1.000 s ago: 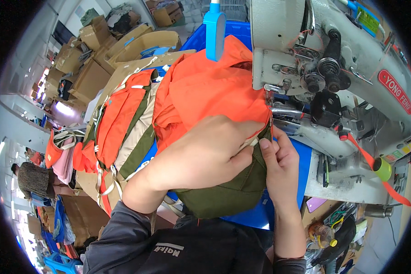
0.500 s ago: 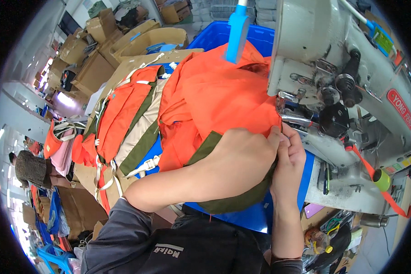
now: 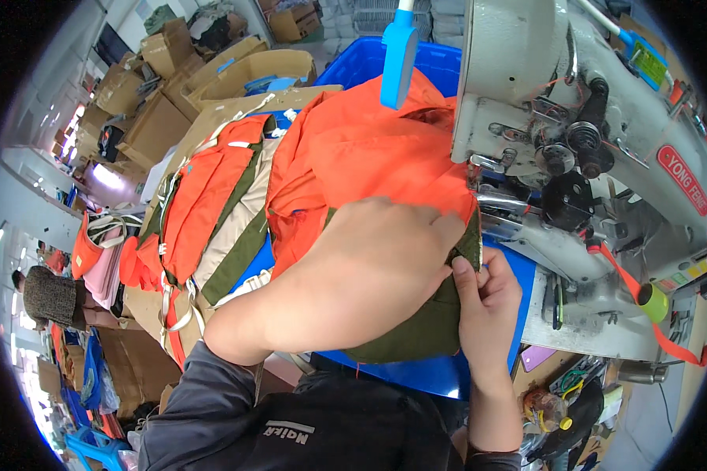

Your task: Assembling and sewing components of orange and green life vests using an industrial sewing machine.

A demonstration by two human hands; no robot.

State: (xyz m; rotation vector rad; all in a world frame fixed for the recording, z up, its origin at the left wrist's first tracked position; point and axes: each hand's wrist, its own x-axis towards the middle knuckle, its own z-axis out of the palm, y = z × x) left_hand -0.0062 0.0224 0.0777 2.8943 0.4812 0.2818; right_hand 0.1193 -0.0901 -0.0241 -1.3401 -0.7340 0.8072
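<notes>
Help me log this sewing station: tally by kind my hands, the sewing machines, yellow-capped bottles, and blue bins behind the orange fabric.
Hands: 2 (left hand, right hand)
Sewing machine: 1
Yellow-capped bottle: 1
Blue bin behind the orange fabric: 1
Total: 5

The left hand (image 3: pixel 393 251) hides green fabric (image 3: pixel 408 336) (only partly).

Cardboard boxes (image 3: pixel 161 122), bottle (image 3: pixel 543 407), perhaps a stool (image 3: pixel 96 449).
</notes>
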